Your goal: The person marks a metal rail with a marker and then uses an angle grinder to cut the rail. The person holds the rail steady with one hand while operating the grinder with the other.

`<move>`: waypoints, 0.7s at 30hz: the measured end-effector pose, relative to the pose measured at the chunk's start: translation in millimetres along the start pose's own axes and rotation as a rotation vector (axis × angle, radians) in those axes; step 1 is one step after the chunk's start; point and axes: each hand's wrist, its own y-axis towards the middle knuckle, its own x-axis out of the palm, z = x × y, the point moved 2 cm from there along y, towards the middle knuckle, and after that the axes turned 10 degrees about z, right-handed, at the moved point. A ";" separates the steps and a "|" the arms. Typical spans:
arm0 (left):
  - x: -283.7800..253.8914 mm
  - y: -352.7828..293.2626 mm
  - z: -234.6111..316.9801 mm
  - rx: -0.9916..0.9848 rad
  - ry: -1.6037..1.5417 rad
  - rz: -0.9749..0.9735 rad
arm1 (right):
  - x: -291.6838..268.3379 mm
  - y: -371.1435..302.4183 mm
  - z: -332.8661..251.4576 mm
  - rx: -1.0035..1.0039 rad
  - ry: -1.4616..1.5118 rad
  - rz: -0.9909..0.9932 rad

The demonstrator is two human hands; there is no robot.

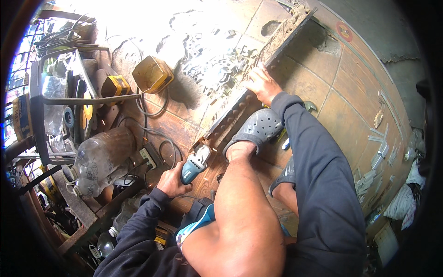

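Note:
My left hand (171, 181) is closed around a teal angle grinder (194, 166), whose metal head meets the near end of a long metal bar (230, 113). Small orange sparks fly around that end. The bar runs slantwise across the floor, from near the grinder to the far right, with a row of rounded bumps or holes along its side. Farther up the bar, my right hand (264, 86) grips its upper edge, its fingertips partly washed out by glare. Against the bar's near side stands my foot in a grey clog (258, 127).
Left of the grinder lie a large plastic bottle (108, 157), a power socket block (150, 154) and looping cables. A yellow-edged container (153, 75) stands beyond them. Small metal pieces (217, 64) are heaped past the bar. White strips (378, 157) litter the tiled floor at right.

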 end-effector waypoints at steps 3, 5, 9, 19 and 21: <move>-0.8 0.3 2.5 0.018 -0.013 0.015 | 0.0 0.8 -0.6 -0.011 -0.003 0.027; -1.9 0.7 4.5 0.034 -0.008 0.020 | -0.1 0.7 -0.4 -0.008 -0.009 0.013; -4.3 2.0 8.9 0.044 0.001 0.014 | 0.0 -0.8 1.6 0.025 -0.037 -0.139; -1.6 -14.2 10.7 -0.050 -0.053 0.033 | -1.9 -0.9 -2.2 -0.004 -0.057 -0.038; -2.1 -19.8 7.7 -0.051 -0.075 0.051 | -0.1 0.5 -0.7 -0.012 -0.046 -0.016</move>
